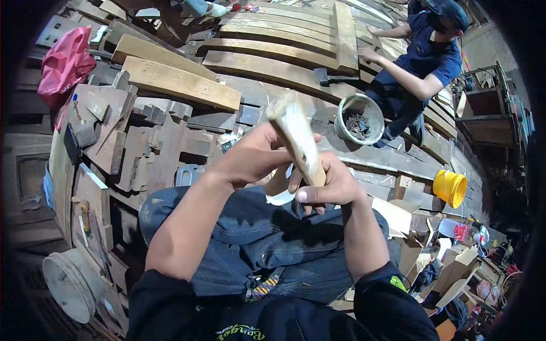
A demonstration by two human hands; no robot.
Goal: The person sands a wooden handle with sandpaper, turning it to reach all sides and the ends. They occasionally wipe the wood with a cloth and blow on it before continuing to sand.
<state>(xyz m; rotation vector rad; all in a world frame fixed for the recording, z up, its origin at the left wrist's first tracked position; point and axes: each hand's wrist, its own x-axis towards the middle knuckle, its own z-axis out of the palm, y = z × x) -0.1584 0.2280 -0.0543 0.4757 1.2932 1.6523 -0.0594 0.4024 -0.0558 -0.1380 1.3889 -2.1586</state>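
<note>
A pale, roughly shaped piece of wood (pixel 300 136) is held up above my lap, tilted, with its broad end away from me. My right hand (pixel 333 184) is closed around its near end, the thumb lying across it. My left hand (pixel 256 156) is closed against its left side, and the wood hides some of those fingers. Below the wood, between the hands, shows a curved piece with a white rim (pixel 281 196); I cannot make out what it is or whether it joins the wood.
A co-worker (pixel 429 62) sits at upper right beside a bucket of nails (pixel 359 119). A hammer (pixel 335 78) lies by long planks (pixel 273 65). Timber offcuts (pixel 145 153) and a pink bag (pixel 67 68) are left. A yellow bucket (pixel 449 188) and cardboard clutter (pixel 455 267) are right.
</note>
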